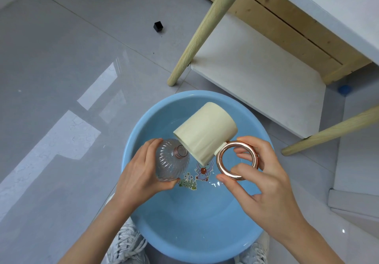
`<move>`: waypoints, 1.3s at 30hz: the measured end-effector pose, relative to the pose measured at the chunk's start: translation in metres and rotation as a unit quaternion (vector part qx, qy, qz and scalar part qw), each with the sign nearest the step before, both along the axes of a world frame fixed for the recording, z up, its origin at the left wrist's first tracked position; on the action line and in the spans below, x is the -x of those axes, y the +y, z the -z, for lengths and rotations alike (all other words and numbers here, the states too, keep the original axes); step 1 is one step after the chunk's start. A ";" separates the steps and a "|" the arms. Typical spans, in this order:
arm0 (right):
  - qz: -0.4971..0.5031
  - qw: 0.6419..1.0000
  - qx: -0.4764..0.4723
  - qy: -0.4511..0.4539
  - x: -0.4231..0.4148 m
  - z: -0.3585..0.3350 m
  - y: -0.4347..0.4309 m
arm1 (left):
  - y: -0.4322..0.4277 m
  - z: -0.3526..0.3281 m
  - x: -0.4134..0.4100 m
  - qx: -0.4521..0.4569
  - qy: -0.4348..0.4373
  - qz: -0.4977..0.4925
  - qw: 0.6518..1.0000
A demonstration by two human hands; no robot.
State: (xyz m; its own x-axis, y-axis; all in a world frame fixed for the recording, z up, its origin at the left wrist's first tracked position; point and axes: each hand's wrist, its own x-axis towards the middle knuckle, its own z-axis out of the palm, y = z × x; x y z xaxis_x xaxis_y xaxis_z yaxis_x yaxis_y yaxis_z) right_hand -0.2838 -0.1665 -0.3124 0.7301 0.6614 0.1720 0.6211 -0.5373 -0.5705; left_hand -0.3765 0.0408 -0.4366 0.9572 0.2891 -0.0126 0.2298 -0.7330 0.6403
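Observation:
A cream mug (pixel 205 132) with a rose-gold ring handle (pixel 235 161) is tipped mouth-down toward the left over a blue basin (pixel 143 124). My right hand (pixel 256 173) pinches the ring handle with thumb and fingers. My left hand (pixel 139 173) grips a clear ribbed plastic bottle (pixel 170 162), its open neck pointing up right beneath the mug's rim. The basin holds shallow clear water and has a cartoon picture (pixel 196 175) on its bottom.
The basin sits on a glossy grey tiled floor between my white sneakers (pixel 125 245). Light wooden table legs (pixel 207 27) and a white low shelf (pixel 256 75) stand behind it. A small black cube (pixel 158 26) lies on the floor farther back.

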 end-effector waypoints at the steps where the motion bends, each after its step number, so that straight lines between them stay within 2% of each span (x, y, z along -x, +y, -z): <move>1: 0.016 0.999 -0.019 0.025 -0.001 0.002 -0.001 | 0.000 0.000 0.000 0.002 -0.001 0.001 1.000; 5: 0.085 0.990 -0.057 0.095 -0.006 0.007 -0.003 | 0.001 0.000 0.000 0.016 -0.004 0.000 1.000; 9: 0.156 0.964 -0.109 0.184 -0.014 0.016 -0.004 | 0.001 0.002 -0.001 0.017 -0.008 0.000 1.000; 11: 0.188 0.954 -0.097 0.214 -0.020 0.025 -0.007 | 0.001 0.003 -0.001 0.021 -0.007 0.003 1.000; 14: 0.204 0.960 -0.029 0.190 -0.027 0.042 -0.014 | 0.002 0.000 -0.001 0.029 -0.001 0.002 1.000; 20: 0.157 0.984 0.062 0.048 -0.034 0.087 -0.028 | 0.000 0.000 -0.003 0.010 0.013 0.010 1.000; 24: 0.113 0.988 0.105 0.011 -0.043 0.109 -0.029 | 0.000 -0.001 -0.004 -0.013 0.019 0.020 1.000; 28: 0.120 0.982 0.146 -0.014 -0.042 0.125 -0.026 | 0.000 0.002 -0.004 -0.032 0.025 0.031 0.999; 31: 0.132 0.979 0.155 0.011 -0.039 0.137 -0.020 | -0.001 0.003 -0.004 -0.037 0.024 0.026 0.999; 35: 0.161 0.978 0.101 0.085 -0.035 0.141 -0.008 | -0.001 0.005 -0.003 -0.041 0.020 0.023 0.999; 39: 0.140 0.974 0.112 0.135 -0.025 0.140 -0.002 | -0.001 0.006 -0.003 -0.039 0.024 0.022 0.999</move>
State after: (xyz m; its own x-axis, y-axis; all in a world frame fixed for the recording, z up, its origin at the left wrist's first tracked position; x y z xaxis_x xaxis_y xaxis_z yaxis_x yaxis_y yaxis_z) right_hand -0.2586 -0.1683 -0.4520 0.8864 0.4277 -0.1770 0.2750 -0.7942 -0.5418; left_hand -0.3735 0.0398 -0.4428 0.9678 0.2486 -0.0387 0.2258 -0.7906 0.5692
